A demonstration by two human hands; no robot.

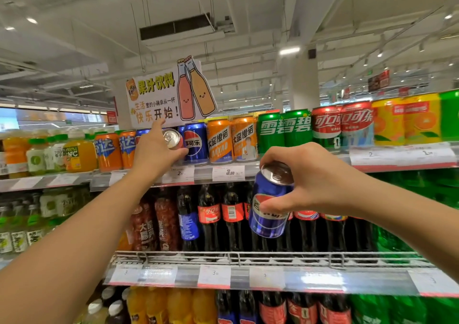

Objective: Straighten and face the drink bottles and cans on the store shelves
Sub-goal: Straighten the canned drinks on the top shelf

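1. The right hand (315, 179) grasped a blue can (269, 204) from above, fingers curled over its silver top and the thumb pressed on the label. The can was tilted, its top leaning toward the right, and it hung in the air in front of the dark cola bottles (211, 217) of the middle shelf, not touching any shelf.
2. The left hand (155, 150) was raised to the top shelf (203, 174) and held a second can (173, 138), tipped so that its silver lid faced the camera. The thumb lay under it and the forefinger pointed up toward the paper sign (159, 100).
3. This second can was just beside an upright blue can (196, 142) standing on the top shelf.
4. To the right of that stood two orange cans (232, 138), then two green cans (284, 130), two red cans (342, 122) and yellow cans (404, 120), all upright in a row.
5. To the left of the left hand stood orange cans with a blue label (115, 150), and further left some juice bottles (74, 153).
6. Price tags (228, 173) sat along the front edge of the top shelf.
7. The lowest shelf in view held orange bottles (178, 306), dark bottles and green ones; their details were blurred.
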